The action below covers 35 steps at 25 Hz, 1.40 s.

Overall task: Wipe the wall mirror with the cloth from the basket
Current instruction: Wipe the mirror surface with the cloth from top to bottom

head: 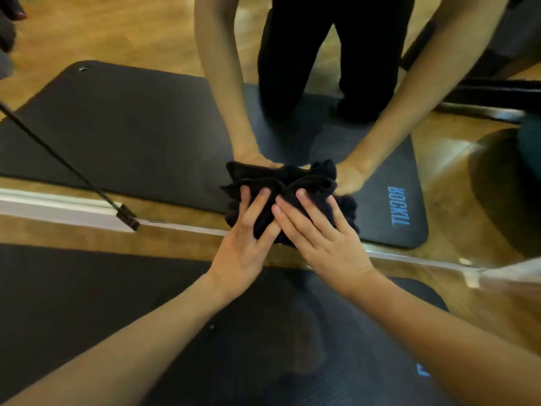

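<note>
Left hand (244, 250) and right hand (325, 241), fingers straight, press the bunched cloth (281, 186) flat against the mirror (131, 136).

floor (181, 240): light brown wood, running up to the mirror's base
exercise mat (87, 288): black, lying flat on the floor, near the mirror

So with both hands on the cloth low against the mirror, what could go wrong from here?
1. The black cloth is bunched, so folds may smear rather than wipe evenly.
2. Left hand and right hand press with straight fingers and no real grip; the cloth could slip down the mirror.
3. Wiping sits near the bottom frame; fingertips could touch glass and leave prints.
</note>
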Motion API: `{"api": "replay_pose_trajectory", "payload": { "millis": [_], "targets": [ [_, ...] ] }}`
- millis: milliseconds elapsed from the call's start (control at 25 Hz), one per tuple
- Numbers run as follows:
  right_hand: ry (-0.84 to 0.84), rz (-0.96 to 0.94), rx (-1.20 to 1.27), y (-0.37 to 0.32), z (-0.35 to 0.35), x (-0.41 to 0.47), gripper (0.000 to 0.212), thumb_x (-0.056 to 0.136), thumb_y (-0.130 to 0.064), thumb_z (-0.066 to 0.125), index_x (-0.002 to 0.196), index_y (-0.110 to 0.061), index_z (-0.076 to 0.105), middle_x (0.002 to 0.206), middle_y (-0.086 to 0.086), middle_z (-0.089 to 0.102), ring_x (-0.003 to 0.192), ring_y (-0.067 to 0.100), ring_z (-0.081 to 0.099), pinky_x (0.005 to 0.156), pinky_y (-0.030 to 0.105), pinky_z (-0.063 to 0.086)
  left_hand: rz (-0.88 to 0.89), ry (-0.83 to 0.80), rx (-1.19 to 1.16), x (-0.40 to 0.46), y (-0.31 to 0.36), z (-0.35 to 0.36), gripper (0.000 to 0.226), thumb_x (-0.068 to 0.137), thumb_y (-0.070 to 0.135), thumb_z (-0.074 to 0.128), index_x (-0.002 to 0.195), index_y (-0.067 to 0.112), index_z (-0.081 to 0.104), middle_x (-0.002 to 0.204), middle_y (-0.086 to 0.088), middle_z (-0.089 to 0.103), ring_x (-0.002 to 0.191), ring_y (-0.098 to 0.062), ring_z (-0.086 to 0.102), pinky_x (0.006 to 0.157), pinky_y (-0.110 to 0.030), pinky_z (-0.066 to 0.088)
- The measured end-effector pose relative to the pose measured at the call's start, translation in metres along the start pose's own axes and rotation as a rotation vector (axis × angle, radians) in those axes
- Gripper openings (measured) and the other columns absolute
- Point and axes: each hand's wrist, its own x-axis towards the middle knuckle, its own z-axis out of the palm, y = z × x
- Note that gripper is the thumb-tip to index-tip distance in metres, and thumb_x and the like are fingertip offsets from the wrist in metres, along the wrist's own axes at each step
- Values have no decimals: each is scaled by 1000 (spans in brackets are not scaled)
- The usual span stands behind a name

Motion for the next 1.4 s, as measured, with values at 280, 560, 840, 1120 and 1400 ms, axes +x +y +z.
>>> {"api": "replay_pose_trajectory", "payload": {
  "millis": [280,560,840,1120,1400],
  "targets": [
    [-113,63,-84,130,-51,-139,59,109,-7,41,164,-9,20,170,11,18,158,35,11,125,59,22,199,-80,38,68,143,85,52,101,0,34,153,6,32,159,-20,14,157,-39,-12,116,-54,37],
    [-219,280,-103,214,-90,-246,55,110,-2,29,164,-6,17,169,15,17,157,42,10,117,67,32,427,-79,104,136,249,154,47,111,6,20,152,5,42,165,-17,14,158,-35,1,127,-44,9],
    [-292,428,-50,205,-51,-283,53,110,-5,18,162,1,13,166,27,21,149,58,21,122,69,17,513,-146,166,140,259,172,53,108,2,8,156,0,31,166,-17,11,157,-35,13,127,-45,12],
    [-241,480,-17,159,-12,-287,64,104,0,42,160,7,11,165,29,19,151,57,12,124,68,10,601,-229,170,113,225,190,50,108,3,17,157,0,25,169,-18,19,157,-33,16,127,-45,13],
    [-110,602,178,102,5,-236,89,99,-7,54,163,-5,-9,166,19,3,148,61,-8,124,68,8,713,-209,227,102,169,158,51,109,5,35,156,-8,20,168,-21,17,157,-35,15,127,-47,23]
  ]
}}
